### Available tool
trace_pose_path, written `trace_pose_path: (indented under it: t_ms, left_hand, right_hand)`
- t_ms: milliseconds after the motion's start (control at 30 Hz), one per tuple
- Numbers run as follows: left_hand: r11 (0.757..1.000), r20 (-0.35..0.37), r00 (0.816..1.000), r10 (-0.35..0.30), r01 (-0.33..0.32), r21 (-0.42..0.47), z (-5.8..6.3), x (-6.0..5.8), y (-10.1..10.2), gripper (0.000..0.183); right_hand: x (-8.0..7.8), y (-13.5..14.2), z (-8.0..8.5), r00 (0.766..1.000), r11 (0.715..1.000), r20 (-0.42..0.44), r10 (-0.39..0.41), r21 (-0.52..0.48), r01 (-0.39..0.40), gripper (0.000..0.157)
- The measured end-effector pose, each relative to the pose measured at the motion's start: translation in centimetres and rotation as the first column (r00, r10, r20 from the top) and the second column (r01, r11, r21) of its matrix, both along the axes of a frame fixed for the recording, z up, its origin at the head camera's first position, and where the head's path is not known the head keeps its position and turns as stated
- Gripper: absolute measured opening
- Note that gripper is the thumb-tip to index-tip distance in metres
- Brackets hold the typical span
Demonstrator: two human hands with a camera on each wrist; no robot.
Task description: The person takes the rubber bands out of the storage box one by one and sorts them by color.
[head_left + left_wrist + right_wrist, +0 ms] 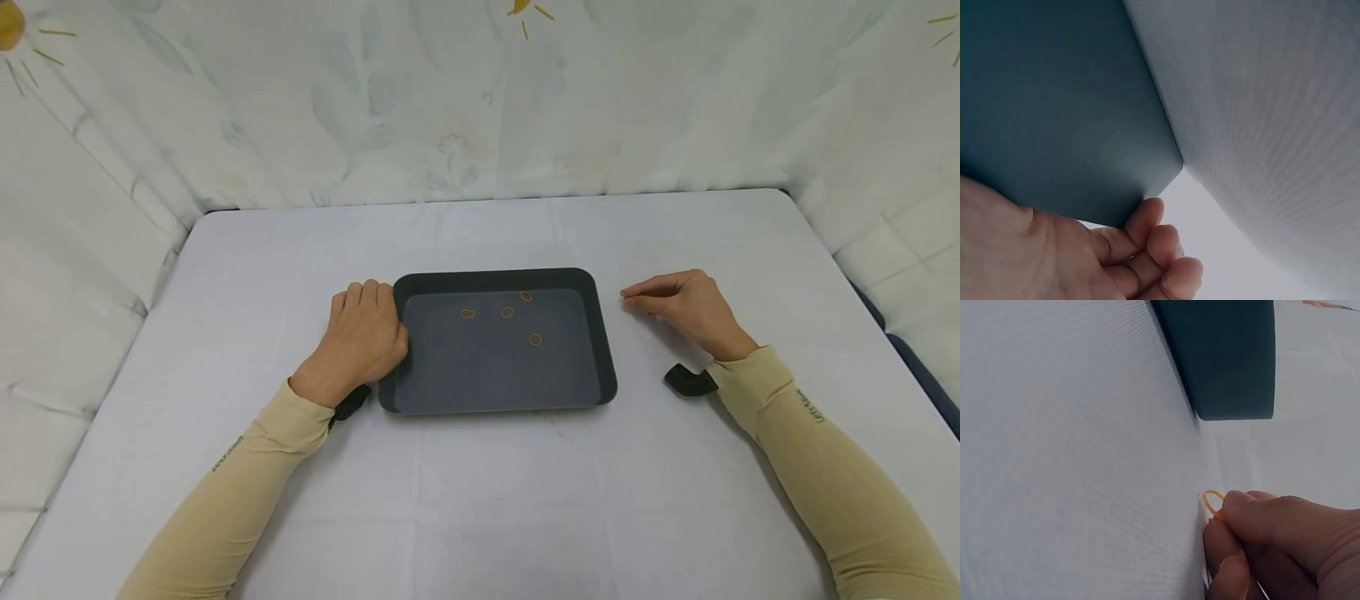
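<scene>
A dark grey rectangular tray (495,387) lies on the table, with several thin orange rubber bands (536,340) on its floor. At the tray's left side my left hand (363,333) grips the wall, thumb toward the rim. The left wrist view shows curled fingers (1147,219) against the tray's dark outer wall (1066,112). Right of the tray, just above the tablecloth, my right hand (682,308) pinches an orange rubber band (1208,499) between thumb and forefinger. Its loop sticks out past the fingertips, and a small red spot shows beside it.
A white cloth covers the table (510,500). Behind it hangs a pale patterned curtain (450,108), with more white fabric at both sides. Black wrist straps (688,382) show by the cuffs of both beige sleeves.
</scene>
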State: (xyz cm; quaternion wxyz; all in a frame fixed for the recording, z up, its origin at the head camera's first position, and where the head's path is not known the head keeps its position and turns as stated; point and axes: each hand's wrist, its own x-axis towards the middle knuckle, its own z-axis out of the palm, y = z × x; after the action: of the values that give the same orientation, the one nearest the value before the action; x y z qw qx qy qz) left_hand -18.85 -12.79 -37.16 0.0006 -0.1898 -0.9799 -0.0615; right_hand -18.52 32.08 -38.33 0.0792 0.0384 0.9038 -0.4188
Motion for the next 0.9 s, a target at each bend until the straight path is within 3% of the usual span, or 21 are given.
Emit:
trace_pose_path:
  t_ms: [333, 533, 900]
  left_hand:
    - [1.000, 0.004, 1.000, 0.001, -0.001, 0.003, 0.1, 0.0, 0.0, 0.016]
    - [1.000, 0.009, 1.000, 0.001, -0.001, -0.012, 0.2, 0.0, 0.0, 0.017]
    - [1.000, 0.008, 1.000, 0.006, -0.006, -0.009, -0.1, -0.1, -0.1, 0.018]
  right_hand:
    - [0.1, -0.1, 0.1, 1.000, 1.000, -0.007, -0.003, 0.026, 0.003, 0.027]
    - [0.1, -0.2, 0.5, 0.998, 0.999, -0.063, -0.013, 0.030, 0.015, 0.030]
    - [0.2, -0.6, 2.8, 0.992, 0.999, -0.125, -0.006, 0.049, 0.012, 0.035]
